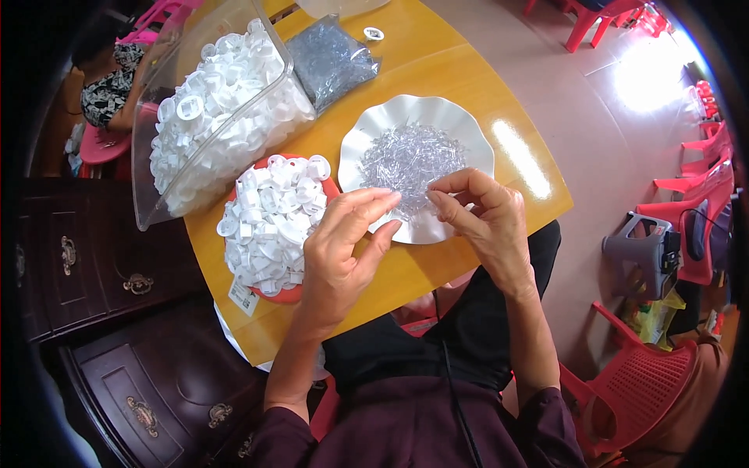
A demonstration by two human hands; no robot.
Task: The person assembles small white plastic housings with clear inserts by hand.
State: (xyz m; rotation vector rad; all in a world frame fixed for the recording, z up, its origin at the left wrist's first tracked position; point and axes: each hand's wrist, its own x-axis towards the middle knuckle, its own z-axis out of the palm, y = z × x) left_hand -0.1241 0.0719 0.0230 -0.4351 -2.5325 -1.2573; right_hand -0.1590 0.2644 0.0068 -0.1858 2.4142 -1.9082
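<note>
My left hand is at the near left rim of a white scalloped plate, its fingers stretched out and the thumb apart from them. Nothing shows between them. Over the plate's near right side, my right hand has its thumb and forefinger pinched together; whatever is between the tips is too small to make out. A heap of thin clear plastic pieces lies on the plate. Left of my left hand, small white plastic parts are piled in a red bowl.
A large clear bin full of white round parts stands at the left. Behind the plate are a bag of clear pieces and one loose white part. Dark drawers stand left of the yellow table; a red chair is at right.
</note>
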